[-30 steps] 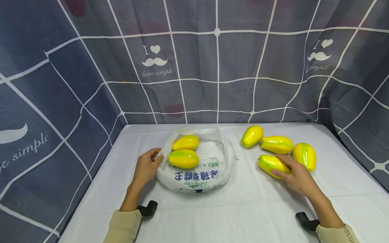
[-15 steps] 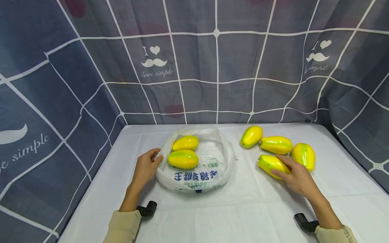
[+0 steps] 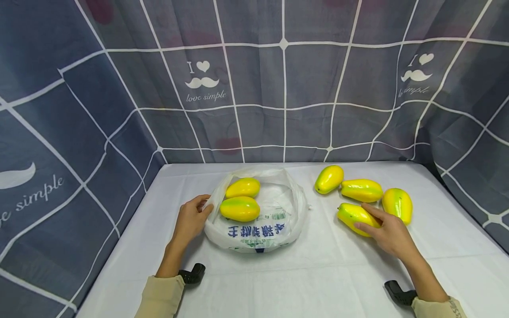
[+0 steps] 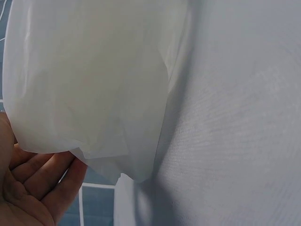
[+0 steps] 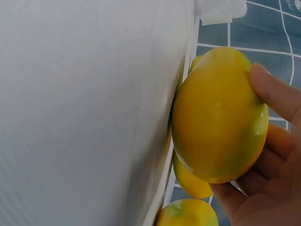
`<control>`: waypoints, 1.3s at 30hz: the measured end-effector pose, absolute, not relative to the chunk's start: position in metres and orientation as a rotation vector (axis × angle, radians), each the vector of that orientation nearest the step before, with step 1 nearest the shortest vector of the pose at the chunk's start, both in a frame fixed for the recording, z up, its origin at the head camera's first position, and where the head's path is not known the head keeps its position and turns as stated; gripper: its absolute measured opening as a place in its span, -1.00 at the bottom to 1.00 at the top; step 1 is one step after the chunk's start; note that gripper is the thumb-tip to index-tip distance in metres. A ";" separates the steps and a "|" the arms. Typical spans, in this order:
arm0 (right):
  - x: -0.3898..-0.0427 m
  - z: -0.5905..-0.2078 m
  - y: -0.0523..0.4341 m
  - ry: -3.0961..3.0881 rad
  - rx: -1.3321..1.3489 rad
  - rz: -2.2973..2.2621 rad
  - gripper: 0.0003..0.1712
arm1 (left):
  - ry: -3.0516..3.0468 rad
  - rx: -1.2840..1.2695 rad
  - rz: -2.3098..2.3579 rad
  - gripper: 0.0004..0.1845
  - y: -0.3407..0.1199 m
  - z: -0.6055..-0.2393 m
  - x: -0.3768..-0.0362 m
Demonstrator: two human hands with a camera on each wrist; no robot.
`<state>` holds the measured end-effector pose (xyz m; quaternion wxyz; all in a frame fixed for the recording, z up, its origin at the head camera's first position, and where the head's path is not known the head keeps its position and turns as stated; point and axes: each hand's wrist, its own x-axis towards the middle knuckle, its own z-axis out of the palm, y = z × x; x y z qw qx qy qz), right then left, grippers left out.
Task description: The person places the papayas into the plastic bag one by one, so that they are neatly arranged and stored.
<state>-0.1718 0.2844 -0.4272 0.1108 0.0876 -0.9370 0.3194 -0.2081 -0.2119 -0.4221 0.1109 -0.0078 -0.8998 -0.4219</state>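
My left hand (image 3: 192,219) pinches the left rim of a white plastic bag (image 3: 296,221), which stands wide at the mouth with blue and green print on it. Two yellow-green papayas (image 3: 240,209) lie inside, toward the bag's left side. In the left wrist view, the thumb and fingers meet the edge of the thin plastic (image 4: 94,84). On the right, my right hand (image 3: 391,232) grips another papaya (image 3: 355,217) on the table, thumb on the near side and fingers over the far side. The right wrist view shows this papaya (image 5: 218,115) large between thumb and fingers.
Three more papayas sit behind the right hand: one at the back (image 3: 329,179), one lying sideways (image 3: 362,190) and one at the right (image 3: 397,205). A white cloth covers the table (image 3: 278,287). A dark checked curtain (image 3: 258,88) encloses the back and sides.
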 end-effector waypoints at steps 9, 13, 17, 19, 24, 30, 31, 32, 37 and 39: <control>-0.172 -0.423 0.281 -2.751 0.243 0.954 -0.19 | -2.633 -0.039 -1.248 -0.65 -0.212 -0.422 -0.209; -0.171 -0.421 0.280 -2.749 0.250 0.943 -0.19 | -2.631 -0.043 -1.252 -0.65 -0.211 -0.420 -0.209; -0.169 -0.417 0.277 -2.736 0.274 0.930 -0.20 | -2.639 -0.043 -1.248 -0.65 -0.210 -0.420 -0.209; -0.167 -0.414 0.275 -2.730 0.292 0.930 -0.21 | -2.642 -0.041 -1.242 -0.64 -0.210 -0.421 -0.209; -0.164 -0.406 0.268 -2.721 0.342 0.946 -0.21 | -2.645 -0.041 -1.234 -0.64 -0.211 -0.421 -0.210; -0.160 -0.402 0.260 -2.660 0.415 0.911 -0.27 | -2.645 -0.049 -1.241 -0.64 -0.211 -0.421 -0.209; -0.159 -0.401 0.258 -2.649 0.427 0.903 -0.28 | -2.644 -0.049 -1.240 -0.64 -0.211 -0.421 -0.209; -0.159 -0.401 0.256 -2.638 0.438 0.897 -0.29 | -2.644 -0.048 -1.242 -0.64 -0.210 -0.421 -0.209; -0.157 -0.397 0.249 -2.617 0.475 0.883 -0.32 | -2.650 -0.036 -1.239 -0.64 -0.210 -0.422 -0.208; -0.157 -0.395 0.246 -2.616 0.478 0.889 -0.32 | -2.651 -0.036 -1.238 -0.63 -0.210 -0.422 -0.208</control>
